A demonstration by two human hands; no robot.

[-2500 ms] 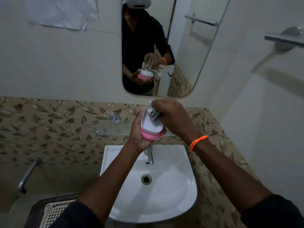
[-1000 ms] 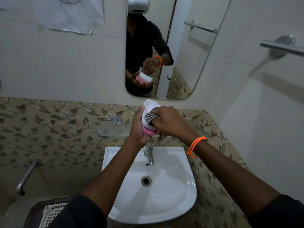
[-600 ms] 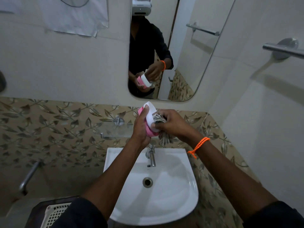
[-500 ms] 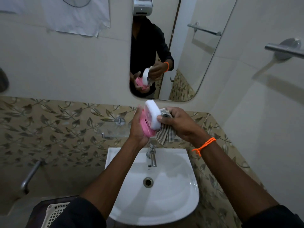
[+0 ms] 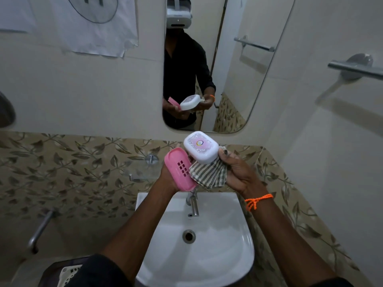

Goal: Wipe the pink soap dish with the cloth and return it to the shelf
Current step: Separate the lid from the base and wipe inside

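Holding the two halves of the soap dish apart above the basin, both hands are full. The left hand (image 5: 169, 180) curls under the pink tray (image 5: 179, 169), which is tilted on its side so its slotted face shows. The right hand (image 5: 238, 172) pinches the white lid (image 5: 201, 147) at one end with thumb and fingertips while the striped cloth (image 5: 207, 176) hangs bunched in the same grip, draping down between lid and palm and just beside the tray's lower edge. An orange thread band (image 5: 258, 201) circles the right wrist. Directly below are the tap (image 5: 193, 205) and the white basin (image 5: 217, 255); behind the left hand a clear glass shelf (image 5: 141, 169) juts from the leaf-patterned tile band, and this looks like the place the dish goes back to. Above it the mirror (image 5: 238, 79) repeats the pose. The wiping seems about midway, with the parts separated and reassembly and return not yet done. The weak point, I judge, is the right hand doing double duty: the lid is held only at one end, and any shift of the fingers to work the cloth could let the smooth plastic slip and drop onto the tap or into the basin. The shelf is also hard to see, so a misjudged edge could send the dish off it.
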